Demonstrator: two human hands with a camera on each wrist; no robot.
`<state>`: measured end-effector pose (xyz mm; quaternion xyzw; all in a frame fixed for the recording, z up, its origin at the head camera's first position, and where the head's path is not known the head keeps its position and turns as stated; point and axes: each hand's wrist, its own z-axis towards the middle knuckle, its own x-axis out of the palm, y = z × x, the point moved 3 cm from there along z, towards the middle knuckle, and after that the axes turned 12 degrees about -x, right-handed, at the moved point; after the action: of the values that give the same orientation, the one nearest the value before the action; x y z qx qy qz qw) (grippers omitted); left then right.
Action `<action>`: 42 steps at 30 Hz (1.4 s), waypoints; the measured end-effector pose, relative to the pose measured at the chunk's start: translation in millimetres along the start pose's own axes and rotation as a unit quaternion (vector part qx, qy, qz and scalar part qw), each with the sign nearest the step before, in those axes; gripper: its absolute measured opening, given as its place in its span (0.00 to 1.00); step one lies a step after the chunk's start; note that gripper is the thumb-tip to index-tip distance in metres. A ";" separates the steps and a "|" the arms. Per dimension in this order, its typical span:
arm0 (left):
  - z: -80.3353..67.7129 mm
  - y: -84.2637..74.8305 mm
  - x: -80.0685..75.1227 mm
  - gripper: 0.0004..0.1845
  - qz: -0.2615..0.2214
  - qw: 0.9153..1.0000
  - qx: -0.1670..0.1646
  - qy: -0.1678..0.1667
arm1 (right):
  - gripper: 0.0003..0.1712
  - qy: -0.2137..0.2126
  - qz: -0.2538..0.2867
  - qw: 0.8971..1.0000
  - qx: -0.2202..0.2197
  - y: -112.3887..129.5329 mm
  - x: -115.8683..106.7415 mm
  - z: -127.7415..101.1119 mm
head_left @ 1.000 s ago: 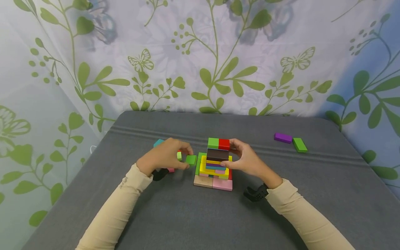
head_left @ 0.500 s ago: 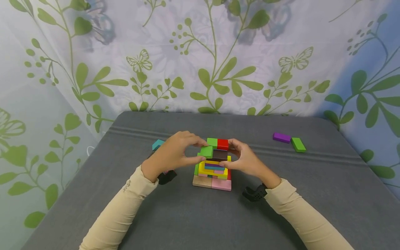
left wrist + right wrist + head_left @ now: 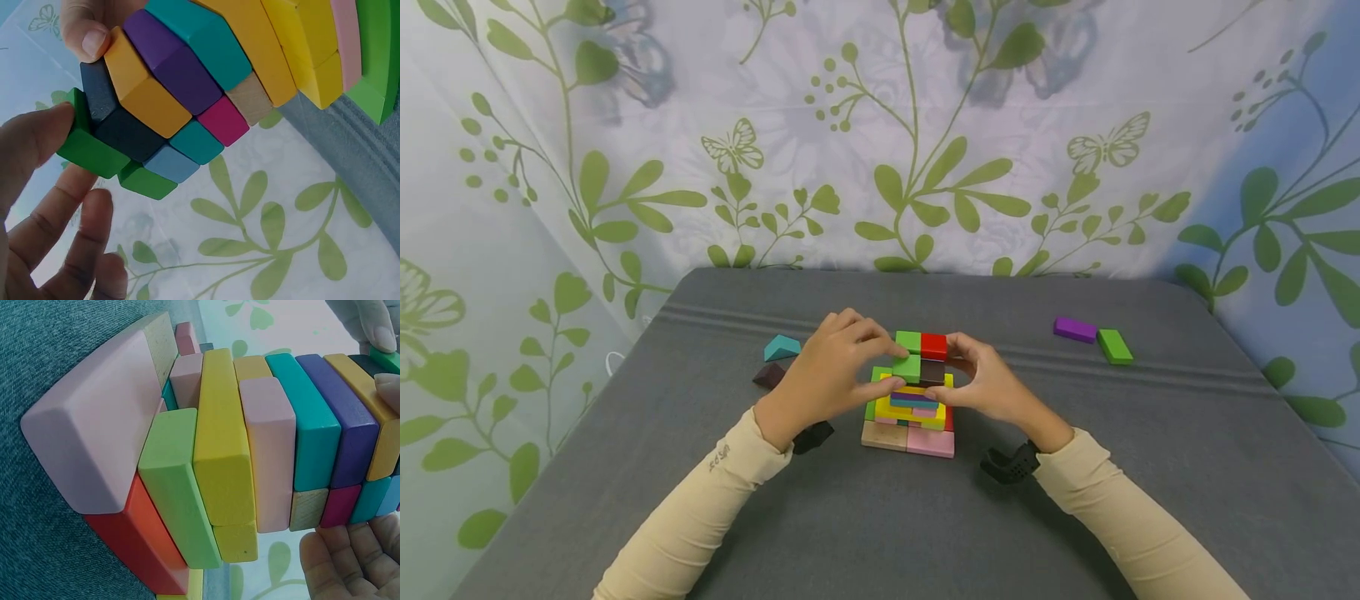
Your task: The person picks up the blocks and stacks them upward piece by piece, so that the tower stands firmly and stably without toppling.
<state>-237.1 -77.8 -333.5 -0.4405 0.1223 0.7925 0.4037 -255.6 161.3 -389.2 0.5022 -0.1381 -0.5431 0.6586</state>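
Note:
A layered block tower (image 3: 913,412) of coloured wooden blocks stands on the grey table, wider at its base. My left hand (image 3: 831,371) pinches a green block (image 3: 907,368) between thumb and fingers, on the front left of the top, over a dark block (image 3: 932,372). In the left wrist view this green block (image 3: 94,150) lies against the dark block (image 3: 128,134). My right hand (image 3: 988,385) grips the upper tower from the right, thumb in front. Behind the dark block sit another green block (image 3: 907,340) and a red block (image 3: 933,346).
Left of the tower lie a teal block (image 3: 782,347) and a dark brown block (image 3: 769,375), partly behind my left hand. Farther right are a purple block (image 3: 1075,329) and a loose green block (image 3: 1115,347). A leaf-patterned curtain (image 3: 820,167) hangs behind the table (image 3: 880,525).
My left hand has carried the green block rightward from beside the tower onto its top. The teal and dark brown blocks have come into fuller view. My right hand has stayed put.

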 end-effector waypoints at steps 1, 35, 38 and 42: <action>0.1 0.0 0.0 0.18 -0.003 1.000 0.002 -0.004 | 0.30 0.000 0.000 1.000 0.000 0.1 0.0 -0.2; -4.8 21.7 -15.4 0.20 -0.104 0.993 -0.048 0.019 | 0.31 -0.002 0.000 1.000 0.005 -1.9 0.7 0.8; -13.1 36.8 -19.0 0.19 -0.124 0.986 -0.085 0.074 | 0.31 -0.003 -0.002 1.000 0.010 -1.8 0.8 0.6; -28.1 61.0 -16.4 0.18 -0.110 0.969 -0.144 0.167 | 0.31 -0.005 -0.003 1.000 0.012 -1.3 0.6 0.2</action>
<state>-261.2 -141.3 -346.6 -0.6310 0.0232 0.6679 0.3940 -256.2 160.8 -390.5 0.5079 -0.1458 -0.5458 0.6503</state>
